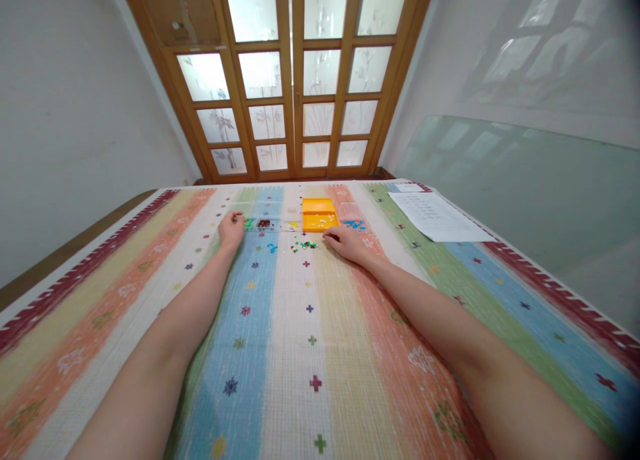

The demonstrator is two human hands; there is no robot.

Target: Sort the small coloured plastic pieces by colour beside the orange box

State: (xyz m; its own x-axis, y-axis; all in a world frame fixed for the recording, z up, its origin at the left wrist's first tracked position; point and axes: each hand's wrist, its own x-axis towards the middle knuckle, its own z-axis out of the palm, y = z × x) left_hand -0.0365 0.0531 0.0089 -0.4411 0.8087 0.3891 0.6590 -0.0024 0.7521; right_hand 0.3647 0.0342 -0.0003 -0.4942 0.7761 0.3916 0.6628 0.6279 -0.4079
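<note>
Both my arms stretch far out over a striped, many-coloured cloth (pixel 310 327) on a table. My left hand (pixel 231 229) rests on the cloth with its fingers curled, next to small green pieces (pixel 249 224) and a dark red heap (pixel 263 223). My right hand (pixel 344 239) lies palm down, fingers pointing left toward a scatter of small green and dark pieces (pixel 304 245). An orange tray (pixel 319 214) stands just beyond that hand. Blue pieces (pixel 355 225) lie to the tray's right, and a few more blue ones (pixel 272 248) between my hands.
A white printed sheet (pixel 437 217) lies at the far right of the table. Behind the table stand wooden doors with frosted glass panes (pixel 293 80). A large glass pane (pixel 525 187) leans against the right wall. The left wall is plain white.
</note>
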